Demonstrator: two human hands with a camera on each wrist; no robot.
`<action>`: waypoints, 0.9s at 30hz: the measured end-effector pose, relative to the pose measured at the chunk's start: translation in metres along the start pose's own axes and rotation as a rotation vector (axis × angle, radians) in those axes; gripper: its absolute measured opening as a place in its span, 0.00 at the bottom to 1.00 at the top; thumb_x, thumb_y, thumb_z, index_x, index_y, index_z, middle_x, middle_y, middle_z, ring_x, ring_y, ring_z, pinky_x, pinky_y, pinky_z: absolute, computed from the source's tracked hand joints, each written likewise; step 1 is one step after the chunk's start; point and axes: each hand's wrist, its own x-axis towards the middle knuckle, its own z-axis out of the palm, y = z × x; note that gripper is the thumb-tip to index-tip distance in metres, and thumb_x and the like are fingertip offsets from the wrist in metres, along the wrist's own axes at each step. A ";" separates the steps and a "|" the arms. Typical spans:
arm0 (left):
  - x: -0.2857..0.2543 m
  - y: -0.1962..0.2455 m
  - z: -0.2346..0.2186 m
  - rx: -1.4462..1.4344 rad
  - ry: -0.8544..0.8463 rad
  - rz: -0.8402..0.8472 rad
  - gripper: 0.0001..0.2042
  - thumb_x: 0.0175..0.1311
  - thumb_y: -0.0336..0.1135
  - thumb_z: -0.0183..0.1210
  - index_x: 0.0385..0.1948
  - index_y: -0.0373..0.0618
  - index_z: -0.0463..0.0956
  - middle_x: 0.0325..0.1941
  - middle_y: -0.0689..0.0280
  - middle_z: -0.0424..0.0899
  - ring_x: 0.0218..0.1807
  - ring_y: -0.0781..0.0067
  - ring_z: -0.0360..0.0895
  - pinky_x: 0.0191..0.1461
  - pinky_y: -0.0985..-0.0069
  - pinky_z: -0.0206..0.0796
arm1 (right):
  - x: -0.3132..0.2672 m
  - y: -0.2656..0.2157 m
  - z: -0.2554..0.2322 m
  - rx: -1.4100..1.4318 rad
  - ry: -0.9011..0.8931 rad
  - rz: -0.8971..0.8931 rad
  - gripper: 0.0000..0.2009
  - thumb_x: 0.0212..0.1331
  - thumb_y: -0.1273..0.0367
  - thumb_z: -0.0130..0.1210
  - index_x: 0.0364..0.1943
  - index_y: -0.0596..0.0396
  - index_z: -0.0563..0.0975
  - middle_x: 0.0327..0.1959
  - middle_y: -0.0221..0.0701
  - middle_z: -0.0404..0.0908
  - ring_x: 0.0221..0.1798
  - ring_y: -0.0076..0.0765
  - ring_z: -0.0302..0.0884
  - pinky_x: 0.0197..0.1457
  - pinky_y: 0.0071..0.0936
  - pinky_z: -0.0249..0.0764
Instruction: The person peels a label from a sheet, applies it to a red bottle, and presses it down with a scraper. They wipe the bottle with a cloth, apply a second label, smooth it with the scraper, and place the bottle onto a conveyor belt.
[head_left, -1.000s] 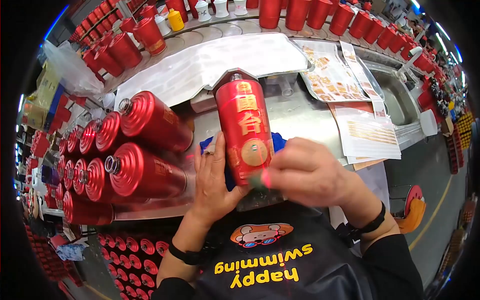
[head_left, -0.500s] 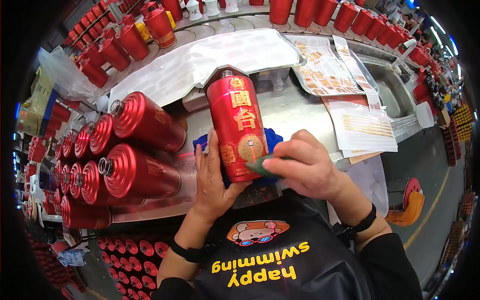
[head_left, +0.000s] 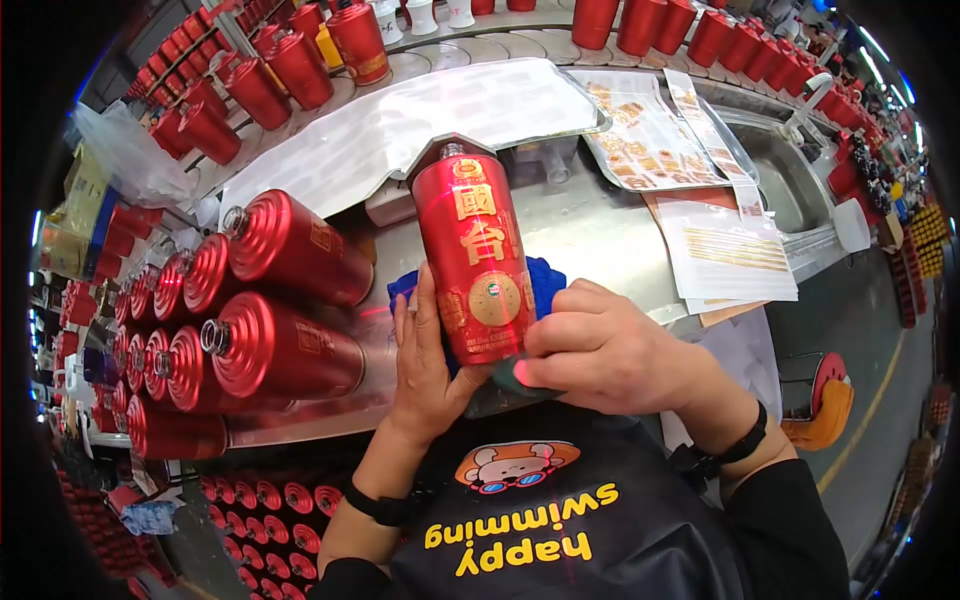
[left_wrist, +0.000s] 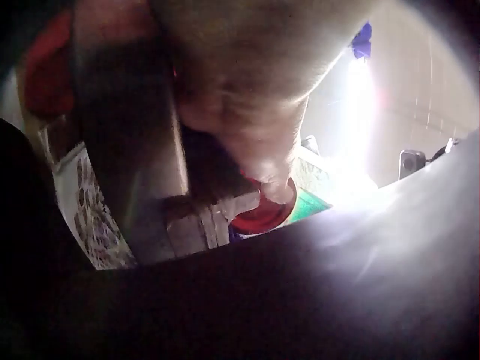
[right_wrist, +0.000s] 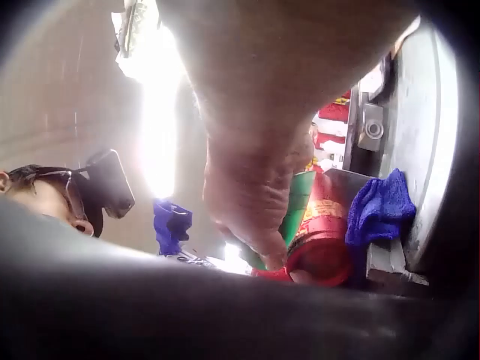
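Note:
A red bottle with gold lettering and a round gold emblem lies tilted, neck away from me, on a blue cloth. My left hand holds it, with the fingers along its left side and the thumb at its base. My right hand pinches a flat green scraper at the lower right of the bottle's base. The right wrist view shows the green scraper beside the bottle's round bottom. Much of the left wrist view is dark.
Several red bottles lie stacked on the left. Behind are a white sheet and a conveyor with upright bottles. A tray of gold decals, paper with gold strips and a sink are at right.
My right hand and the green scraper have moved from the bottle's lower front, below the emblem, down to its base edge. My left hand stays on the bottle, which has turned slightly.

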 end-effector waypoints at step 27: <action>0.031 0.019 -0.008 -0.747 0.075 -0.273 0.35 0.71 0.41 0.51 0.71 0.33 0.42 0.69 0.50 0.59 0.67 0.64 0.63 0.69 0.70 0.54 | -0.012 0.020 0.022 -0.039 0.137 0.328 0.28 0.50 0.85 0.50 0.60 0.59 0.70 0.62 0.54 0.67 0.60 0.58 0.70 0.63 0.40 0.68</action>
